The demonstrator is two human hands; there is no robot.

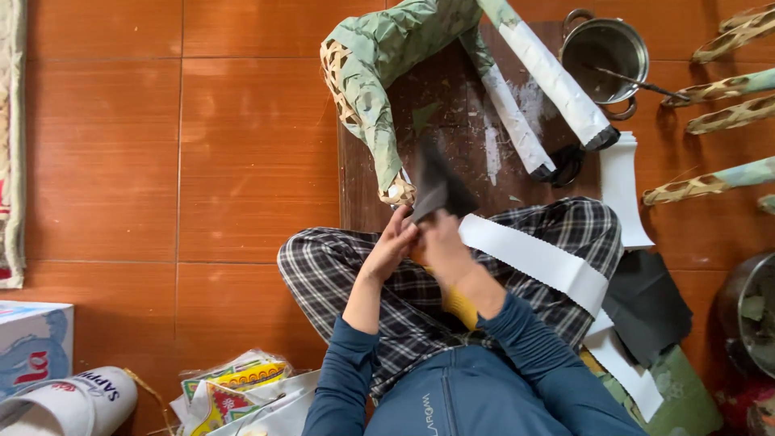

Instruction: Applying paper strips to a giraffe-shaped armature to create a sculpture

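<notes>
The person's blue-sleeved torso (460, 400) is sitting nearest the camera, with the legs in plaid trousers (339, 270) crossed on the floor. Further left, a white cap (77, 404) and printed packets (234, 383) are lying on the brown tiled floor (161, 161).

The left hand (393, 242) and right hand (440, 242) are meeting above the lap, and the fingers of both are pinching the lower end of a dark paper piece (440, 190). The piece is standing with its long axis running from the hands upward in the view, its free end pointing away from the person toward a paper-covered woven frame (387, 56). A white paper strip (537, 258) is draping across the right knee, running diagonally down to the right.

Further right, two white-wrapped legs (557, 81) of the frame are resting on a dark board (476, 145). A steel pot (605, 52) is standing beyond them, and bare woven tubes (726, 113) are lying at the right edge.
</notes>
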